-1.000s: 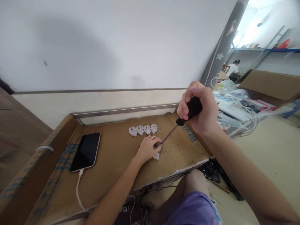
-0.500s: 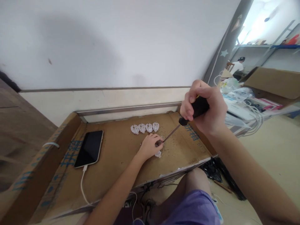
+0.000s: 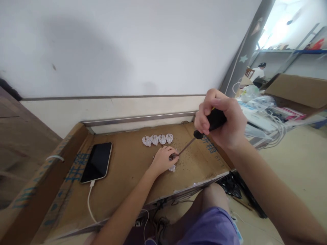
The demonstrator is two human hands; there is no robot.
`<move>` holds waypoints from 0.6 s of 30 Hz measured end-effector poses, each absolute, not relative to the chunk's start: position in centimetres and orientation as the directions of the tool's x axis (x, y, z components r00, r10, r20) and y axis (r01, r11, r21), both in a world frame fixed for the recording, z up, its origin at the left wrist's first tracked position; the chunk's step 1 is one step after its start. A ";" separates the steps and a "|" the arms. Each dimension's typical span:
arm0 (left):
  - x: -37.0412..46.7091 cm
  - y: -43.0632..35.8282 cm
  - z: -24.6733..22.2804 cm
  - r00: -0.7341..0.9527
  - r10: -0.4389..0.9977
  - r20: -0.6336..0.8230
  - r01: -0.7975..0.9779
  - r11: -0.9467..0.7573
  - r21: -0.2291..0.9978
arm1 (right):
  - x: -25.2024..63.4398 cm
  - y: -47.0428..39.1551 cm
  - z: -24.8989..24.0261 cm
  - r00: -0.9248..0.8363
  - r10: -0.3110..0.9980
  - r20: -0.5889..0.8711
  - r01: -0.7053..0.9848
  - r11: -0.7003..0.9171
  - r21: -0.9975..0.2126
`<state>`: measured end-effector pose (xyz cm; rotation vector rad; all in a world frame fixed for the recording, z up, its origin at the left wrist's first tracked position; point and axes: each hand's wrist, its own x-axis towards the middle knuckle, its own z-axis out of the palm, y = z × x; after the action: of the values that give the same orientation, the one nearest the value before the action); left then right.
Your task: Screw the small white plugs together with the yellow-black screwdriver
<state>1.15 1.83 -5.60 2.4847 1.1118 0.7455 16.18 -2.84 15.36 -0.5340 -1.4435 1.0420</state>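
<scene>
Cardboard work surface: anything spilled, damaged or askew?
Dark specks dot the cardboard just right of the left hand, like stray debris; too small to tell whether loose bits or marks. Its front edge also looks ragged, with whitish patches. The four pronged white pieces sit in a tidy row.

The worktop [image 3: 122,166] has dull brown cardboard on it. At its far edge, a metal bar [image 3: 143,118] looks smooth. The plugs [image 3: 161,140] are white plastic with metal pins. The screwdriver [image 3: 216,119] has a dull black handle and a thin metal rod. On the left, the phone [image 3: 97,162] has a smooth, glossy black screen. The near purple shorts [image 3: 209,228] are cloth.
</scene>
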 end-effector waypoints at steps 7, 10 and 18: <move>1.2 1.9 -5.8 0.548 0.768 0.331 0.598 -0.637 0.488 | 15.5 -1.8 15.3 0.099 0.853 0.512 -0.114 0.521 -0.846; 1.2 1.9 -5.8 0.553 0.764 0.332 0.594 -0.641 0.487 | 15.7 -1.3 15.2 0.103 0.865 0.492 -0.050 0.498 -0.866; 1.2 1.8 -5.7 0.559 0.753 0.347 0.580 -0.654 0.486 | 17.3 -2.0 15.9 -0.215 0.684 0.697 0.463 0.700 -0.544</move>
<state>1.16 1.84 -5.71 2.4801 1.0964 0.7740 17.28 -1.96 15.87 -0.8972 -1.8626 0.2644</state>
